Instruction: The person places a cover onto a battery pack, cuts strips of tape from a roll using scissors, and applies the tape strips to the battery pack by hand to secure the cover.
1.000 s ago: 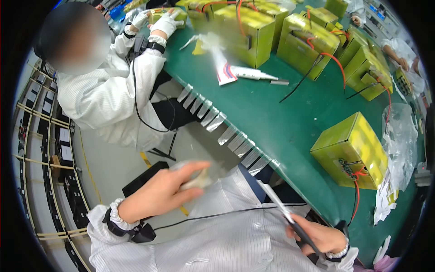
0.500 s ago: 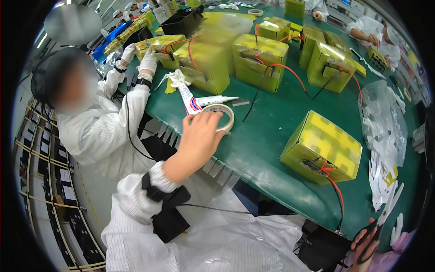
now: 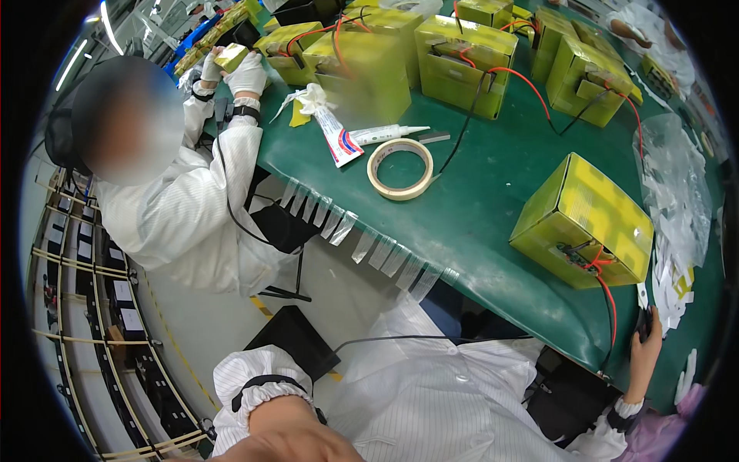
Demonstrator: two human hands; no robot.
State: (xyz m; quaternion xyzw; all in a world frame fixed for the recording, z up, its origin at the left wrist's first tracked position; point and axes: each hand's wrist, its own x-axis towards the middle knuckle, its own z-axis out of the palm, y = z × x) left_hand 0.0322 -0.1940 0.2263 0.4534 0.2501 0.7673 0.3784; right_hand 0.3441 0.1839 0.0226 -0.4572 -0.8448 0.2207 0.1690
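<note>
Moved since the earlier frame: the left hand [image 3: 304, 445], drawn off the tape roll [image 3: 377, 175] and down to the lower rim; the right hand [image 3: 647, 350], with the scissors [image 3: 642, 322], brought up from the lower rim to the surface [image 3: 477, 200]. Positions as on a clock dial about the middle of the view. Left hand: near 6:30, partly cut off, over the striped white coat [image 3: 431, 377]; fingers out of sight, so whether its grip is open or holding anything cannot be told. Right hand: 4 o'clock, grip closed partway about the black scissor handles, thumb and fingers to either side; blades toward 12, mostly hidden. Tape roll: one, cream, lying flat at 1 o'clock, close to the centre, untouched; at its 11, a white nozzle tube [image 3: 377, 135] and, beyond, a squeezed tube [image 3: 337, 137] with red and blue stripes; at its 1, a small grey strip [image 3: 435, 138]. Carton: one, yellow-green [image 3: 581, 223], at 3 o'clock, red and black wires [image 3: 604, 281] trailing from its near face; scissors just beside it, at its 5. Further yellow boxes [image 3: 466, 73], grouped from 11 to 2. Clear strips [image 3: 389, 258], a row hanging from the surface's edge near the dial's centre. Clear plastic bag [image 3: 673, 173], between 2 and 3. Co-worker's gloved hands [image 3: 246, 75], near 11, holding a small yellow block [image 3: 231, 57].
</note>
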